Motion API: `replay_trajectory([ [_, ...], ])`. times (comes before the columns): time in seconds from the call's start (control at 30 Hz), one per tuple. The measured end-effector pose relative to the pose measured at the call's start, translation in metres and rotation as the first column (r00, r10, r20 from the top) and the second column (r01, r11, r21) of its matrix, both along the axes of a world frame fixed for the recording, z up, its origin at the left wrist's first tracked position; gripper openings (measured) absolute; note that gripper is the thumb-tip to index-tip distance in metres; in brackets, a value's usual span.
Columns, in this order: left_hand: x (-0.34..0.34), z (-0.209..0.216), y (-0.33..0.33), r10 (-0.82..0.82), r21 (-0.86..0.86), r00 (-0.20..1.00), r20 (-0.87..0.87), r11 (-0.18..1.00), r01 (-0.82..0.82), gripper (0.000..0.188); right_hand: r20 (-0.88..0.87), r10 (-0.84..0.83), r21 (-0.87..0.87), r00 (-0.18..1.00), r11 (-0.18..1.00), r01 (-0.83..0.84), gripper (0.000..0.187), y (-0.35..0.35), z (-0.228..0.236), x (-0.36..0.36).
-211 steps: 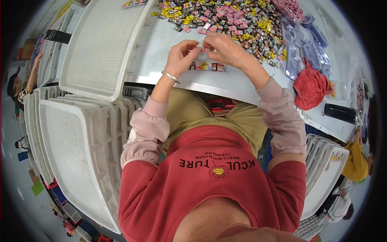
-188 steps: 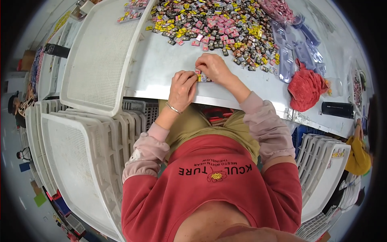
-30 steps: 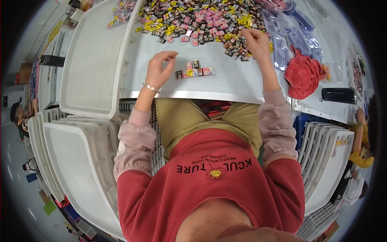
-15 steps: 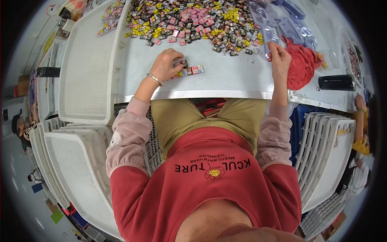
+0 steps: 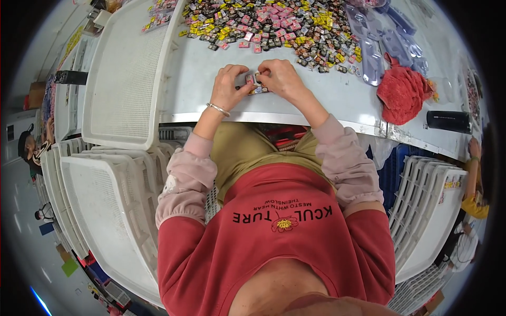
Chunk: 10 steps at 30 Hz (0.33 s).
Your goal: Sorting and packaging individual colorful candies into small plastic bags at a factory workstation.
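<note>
My left hand [image 5: 230, 87] and my right hand [image 5: 283, 80] are close together over the white table, working on a short row of small colourful printed blocks [image 5: 259, 90] that seems to sit in a clear plastic holder. The left thumb and fingers close round the left end of the row, where a pink block [image 5: 250, 79] shows. Pinched in my right fingertips, at the row's upper side, is a tiny piece, mostly covered by the fingers. Beyond both hands spreads a large heap of similar blocks [image 5: 274, 26] in pink, yellow and black.
Left of the hands a white perforated tray [image 5: 158, 79] rests along the table. To the right lie clear purplish plastic trays [image 5: 372, 63], a red cloth [image 5: 403, 92] and a black cylinder [image 5: 448, 121]. Stacked white trays [image 5: 100, 195] stand below on the left; more [image 5: 427, 205] stand right.
My right hand has come left from beside the red cloth to join my left hand at the row of blocks. The whole view has shifted slightly.
</note>
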<state>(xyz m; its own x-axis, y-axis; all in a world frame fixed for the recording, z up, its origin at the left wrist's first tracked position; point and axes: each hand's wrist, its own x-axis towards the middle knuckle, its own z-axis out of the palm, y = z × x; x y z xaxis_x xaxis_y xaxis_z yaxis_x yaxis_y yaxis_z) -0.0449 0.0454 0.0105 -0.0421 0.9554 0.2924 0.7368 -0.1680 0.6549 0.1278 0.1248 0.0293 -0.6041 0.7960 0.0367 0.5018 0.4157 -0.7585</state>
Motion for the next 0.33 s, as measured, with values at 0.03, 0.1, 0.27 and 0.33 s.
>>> replay_trajectory([
  [0.03,0.001,-0.002,-0.001,0.002,0.001,1.0,0.002,1.0,-0.002,0.041,0.002,0.002,0.001,1.0,1.0,-0.002,0.018,-0.002,0.0,-0.003],
  [0.1,0.003,-0.002,-0.004,0.011,0.054,1.0,-0.029,0.999,-0.01,0.039,0.05,-0.054,0.069,0.997,0.996,0.051,0.019,-0.01,0.002,-0.009],
  [0.27,0.003,-0.006,-0.006,0.01,0.087,1.0,-0.029,0.996,-0.008,0.038,-0.021,-0.106,-0.06,0.994,0.993,0.104,0.023,-0.013,-0.008,-0.011],
  [0.33,0.001,-0.007,-0.006,0.004,0.085,0.999,-0.047,0.996,0.0,0.038,-0.007,-0.077,-0.042,0.997,0.996,0.077,0.026,-0.011,-0.011,-0.012],
])
